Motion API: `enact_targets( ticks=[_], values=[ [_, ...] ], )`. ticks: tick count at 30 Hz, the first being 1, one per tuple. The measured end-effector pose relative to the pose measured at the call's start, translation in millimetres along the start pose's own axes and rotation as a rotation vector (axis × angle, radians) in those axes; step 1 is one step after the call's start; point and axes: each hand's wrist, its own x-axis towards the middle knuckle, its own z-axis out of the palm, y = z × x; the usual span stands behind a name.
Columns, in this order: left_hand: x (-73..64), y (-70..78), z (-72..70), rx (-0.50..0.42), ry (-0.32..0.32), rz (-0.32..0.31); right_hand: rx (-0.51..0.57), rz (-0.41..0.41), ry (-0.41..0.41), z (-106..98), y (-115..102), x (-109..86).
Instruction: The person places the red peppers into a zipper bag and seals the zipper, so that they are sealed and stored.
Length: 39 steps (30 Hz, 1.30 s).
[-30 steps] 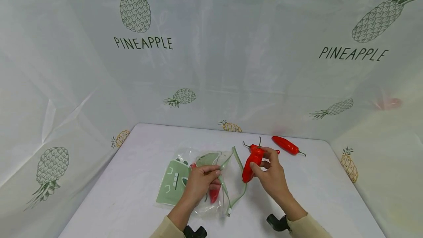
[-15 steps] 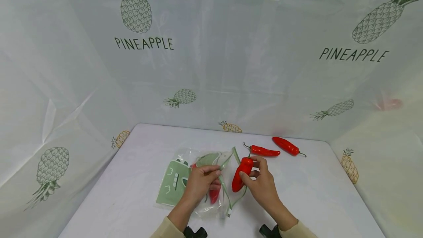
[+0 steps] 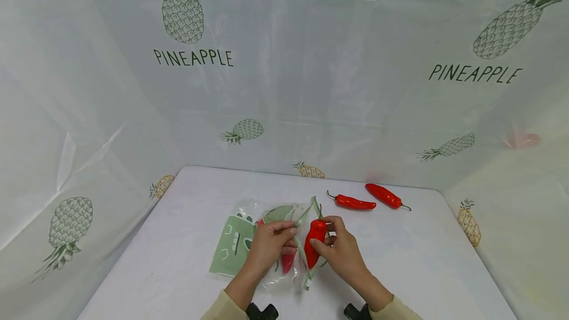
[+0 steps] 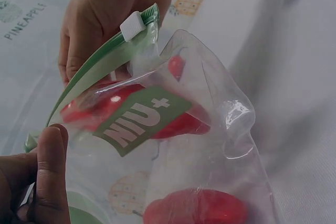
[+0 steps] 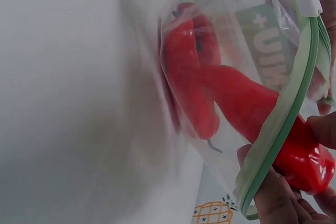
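A clear zip bag (image 4: 210, 161) with a green rim and white slider (image 4: 132, 25) lies with its mouth spread. My left hand (image 3: 272, 241) pinches one side of the rim. Between the thumb and fingers of my right hand (image 3: 344, 251) is a red chili pepper (image 3: 314, 241), stem up in the head view. In the right wrist view the held pepper (image 5: 244, 95) passes the green rim, its narrow end inside the bag and its thick end in my fingers. More red peppers (image 5: 184, 77) lie inside the bag. My left hand hides part of the bag in the head view.
Two loose red peppers, a thin one (image 3: 354, 203) and a thicker one (image 3: 386, 195), lie near the back edge of the white table (image 3: 178, 241). A green printed panel with a cartoon face (image 3: 228, 251) shows at the bag's left. A pineapple-print curtain (image 3: 284, 78) surrounds the table.
My right hand has moved left and toward me with the pepper, from near the loose peppers to the bag's mouth. My left hand has stayed at the rim.
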Motion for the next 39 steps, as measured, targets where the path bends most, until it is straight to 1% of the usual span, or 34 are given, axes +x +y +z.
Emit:
enact_targets(
  ticks=[9,13,17,21,24,27,32,39],
  values=[
    [-0.6,2.3,0.3,0.0,-0.002,0.0,0.007,-0.006,-0.041,4.5,-6.2,1.9],
    [-0.8,2.4,0.6,-0.003,-0.002,-0.003,0.009,-0.013,-0.058,6.3,-5.8,3.7],
    [-0.9,2.4,0.7,-0.018,-0.005,-0.002,0.008,-0.002,-0.08,8.5,-5.0,6.9],
    [-1.7,3.0,1.0,-0.032,-0.009,0.0,-0.001,0.042,-0.091,10.3,-5.0,10.2],
    [-2.1,3.3,0.8,-0.041,-0.013,0.003,-0.03,0.061,-0.101,10.4,-5.3,11.7],
    [-1.7,3.8,0.3,-0.053,-0.015,0.008,-0.061,0.061,-0.113,10.6,-5.7,12.9],
    [-2.2,5.1,0.4,-0.069,-0.02,0.014,-0.079,0.058,-0.105,12.7,-5.8,14.2],
    [-3.3,6.5,0.9,-0.078,-0.018,0.021,-0.052,0.079,-0.083,13.9,-5.2,15.0]
  ],
)
